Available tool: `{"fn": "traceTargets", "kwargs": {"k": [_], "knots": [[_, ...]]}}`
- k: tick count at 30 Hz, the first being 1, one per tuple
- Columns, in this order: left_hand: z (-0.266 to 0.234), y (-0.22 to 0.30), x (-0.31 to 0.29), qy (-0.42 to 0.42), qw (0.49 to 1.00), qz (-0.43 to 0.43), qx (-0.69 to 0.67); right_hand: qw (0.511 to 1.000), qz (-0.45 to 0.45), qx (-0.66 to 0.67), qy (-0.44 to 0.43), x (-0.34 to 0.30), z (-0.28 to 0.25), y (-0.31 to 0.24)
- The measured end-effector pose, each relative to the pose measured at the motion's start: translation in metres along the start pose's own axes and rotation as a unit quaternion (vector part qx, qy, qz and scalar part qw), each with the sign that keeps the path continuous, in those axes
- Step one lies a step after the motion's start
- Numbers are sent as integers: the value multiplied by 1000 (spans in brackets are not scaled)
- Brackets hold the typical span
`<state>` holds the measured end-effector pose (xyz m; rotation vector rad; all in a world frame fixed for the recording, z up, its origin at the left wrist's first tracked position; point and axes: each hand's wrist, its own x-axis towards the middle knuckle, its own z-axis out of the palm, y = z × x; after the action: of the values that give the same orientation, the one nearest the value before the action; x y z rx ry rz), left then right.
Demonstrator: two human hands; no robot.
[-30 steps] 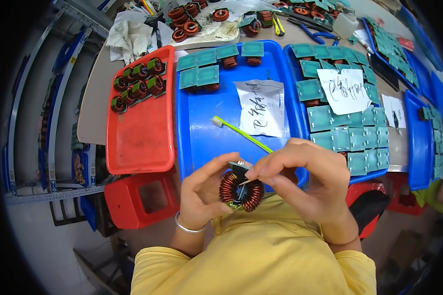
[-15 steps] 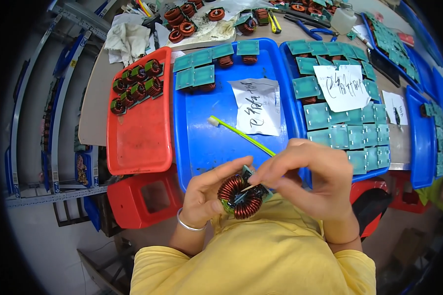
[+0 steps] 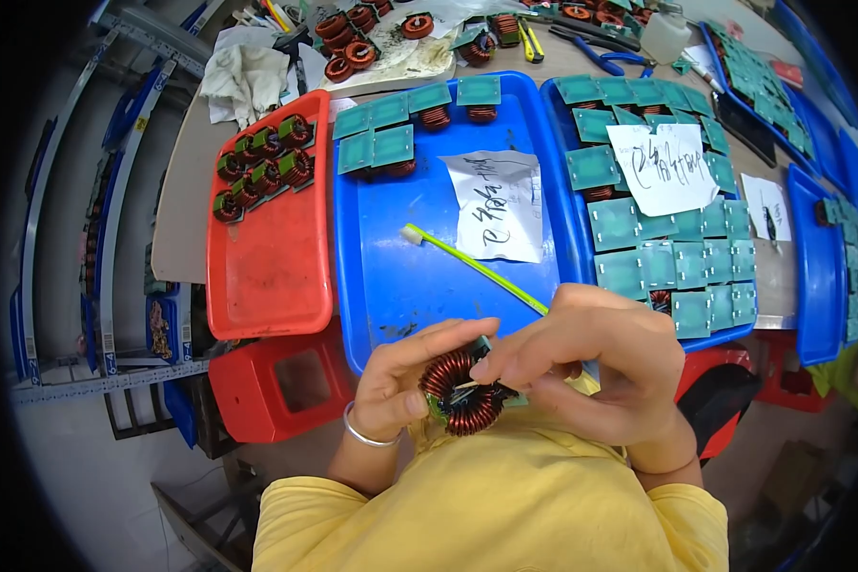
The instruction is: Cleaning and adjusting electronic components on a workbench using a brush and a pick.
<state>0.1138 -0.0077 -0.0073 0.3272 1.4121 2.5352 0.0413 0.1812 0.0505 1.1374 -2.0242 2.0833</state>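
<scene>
My left hand (image 3: 391, 386), a bangle on its wrist, grips a copper-wound toroidal coil (image 3: 481, 417) mounted on a small green board. The coil is close to my yellow shirt, in front of the trays. In my right hand (image 3: 610, 367), thumb and fingers are pinched on a thin pale stick (image 3: 466, 385) whose end is in the coil's central opening. My right fingers cover part of the coil and most of the stick. A lime-green toothbrush (image 3: 481, 270) lies in the middle blue tray (image 3: 381, 257), just beyond my hands.
Boards with coils beneath stand in the middle tray beside a handwritten paper (image 3: 496, 205). A red tray (image 3: 267, 286) at left holds several coils. At right, another blue tray (image 3: 582, 262) is filled with boards. Pliers (image 3: 596, 59) and a bottle (image 3: 665, 40) are farther back.
My right hand has tilted and shifted slightly lower, covering more of the stick. The coil has dropped a little in my left hand's grip.
</scene>
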Motion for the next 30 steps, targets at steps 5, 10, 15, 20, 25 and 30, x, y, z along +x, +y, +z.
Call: {"fn": "traceTargets", "kwargs": {"k": [5,10,15,20,25,30], "knots": [[1,1,0,6,1000,-8,10,1000,2,-16,-16,0,1,0],[3,1,1,31,999,13,20,998,-31,-42,-26,-1,0,2],[2,1,1,24,1000,12,10,997,-38,-62,-9,0,-1,-2],[-1,1,3,-14,1000,14,18,991,-15,-121,-61,-5,4,-9],[5,1,5,46,997,37,52,989,-45,-140,-22,-8,4,-14],[7,4,10,43,996,61,52,979,-52,-195,-21,-9,3,-16]]}}
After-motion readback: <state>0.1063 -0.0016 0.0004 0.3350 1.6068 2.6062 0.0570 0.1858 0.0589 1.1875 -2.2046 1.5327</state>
